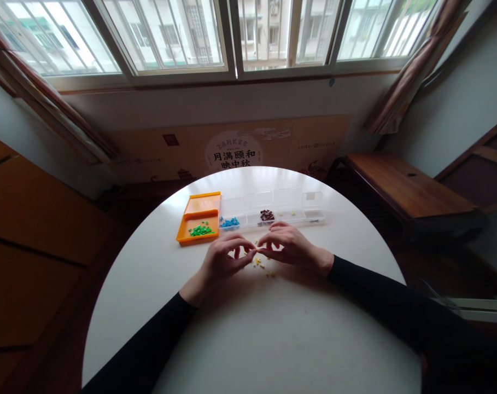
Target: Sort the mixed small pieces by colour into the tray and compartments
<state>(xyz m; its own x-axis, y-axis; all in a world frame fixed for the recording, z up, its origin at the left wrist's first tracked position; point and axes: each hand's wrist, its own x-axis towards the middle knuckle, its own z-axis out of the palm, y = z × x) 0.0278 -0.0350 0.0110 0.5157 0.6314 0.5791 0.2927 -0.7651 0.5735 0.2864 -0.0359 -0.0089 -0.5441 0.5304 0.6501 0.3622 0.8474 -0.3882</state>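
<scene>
My left hand (226, 255) and my right hand (291, 247) meet fingertip to fingertip over the middle of the table. Both are closed in a pinch around something tiny and pale that I cannot make out. Just below the fingertips lie several small yellow pieces (258, 263) on the white surface. Behind my left hand stands an orange box (181, 234) with green pieces (202, 230) in its front part. A clear compartment box (291, 218) runs to the right of it, holding blue pieces (230, 222), dark brown pieces (267, 215) and a few yellow ones.
The round white table (240, 339) fills the middle of the view. A wooden bench (412, 183) stands at the right beyond its edge. Behind the table are a printed cardboard panel (150, 148) and barred windows. An orange-brown cabinet (35, 257) is at the left.
</scene>
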